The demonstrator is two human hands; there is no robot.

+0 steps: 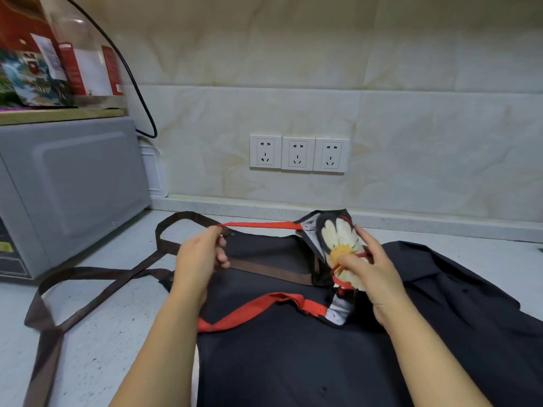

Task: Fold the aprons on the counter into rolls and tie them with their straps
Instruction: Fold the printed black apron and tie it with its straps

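**A:** Where is the roll?

**B:** It's up off the counter (117, 289), in the right hand (370, 265). The roll (338, 239) is black cloth printed with a white daisy, its yellow centre facing the camera. The fingers curl round its far side. The thumb presses by the yellow centre, over turns of red strap wound round the middle.

**A:** And the left hand?

**B:** The left hand (202, 254) pinches the end of a red strap (258, 225) between thumb and fingers, out to the left of the roll. The strap runs taut and nearly level from the pinch to the roll's top end.

**A:** Any other strap?

**B:** A wider red band (258, 311) comes from the roll's lower end and lies slack on the dark apron (279, 348) spread beneath both hands. That apron's brown straps (88, 286) loop off to the left across the counter. More dark cloth (455, 283) lies on the right, against it.

**A:** Anything to read?

**B:** Very little. A red box (82, 69) stands on a wooden board over the grey microwave (67, 183). It has white label panels, but the print is too blurred to read. A yellow sticker (6, 247) low on the microwave is just as unreadable. So are the small marks on the roll's white lining. Three white sockets (298, 154) sit in the wall behind, and a black cable (138, 92) drops behind the microwave.
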